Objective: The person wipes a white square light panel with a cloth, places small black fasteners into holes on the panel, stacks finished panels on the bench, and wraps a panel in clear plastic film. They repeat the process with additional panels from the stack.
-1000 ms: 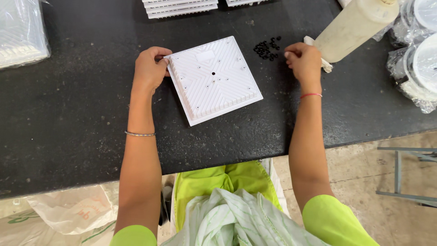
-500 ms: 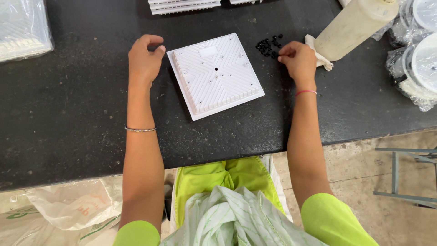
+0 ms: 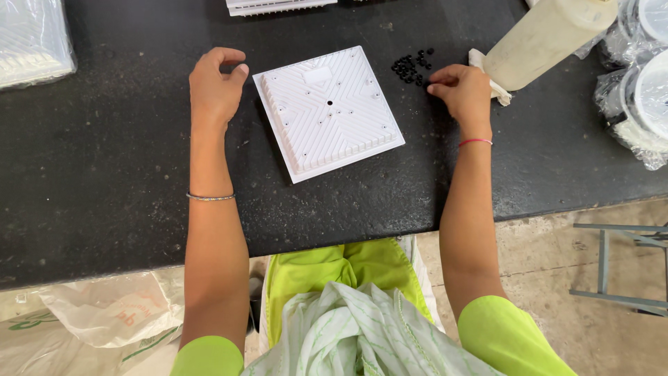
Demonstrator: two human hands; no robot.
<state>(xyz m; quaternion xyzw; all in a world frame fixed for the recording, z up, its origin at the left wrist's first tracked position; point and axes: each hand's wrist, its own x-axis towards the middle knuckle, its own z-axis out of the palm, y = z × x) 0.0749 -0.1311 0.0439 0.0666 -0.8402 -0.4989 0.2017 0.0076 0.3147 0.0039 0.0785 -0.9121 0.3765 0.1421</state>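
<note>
The surface is black with pale speckles. The square plate is white, ribbed in diagonal lines. The small beads are black. The bottle is cream. The clothing is lime green.

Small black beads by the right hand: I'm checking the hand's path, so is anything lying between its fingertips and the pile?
Nothing visible does. The right hand has its fingertips at the edge of the small black beads on the black table.
</note>
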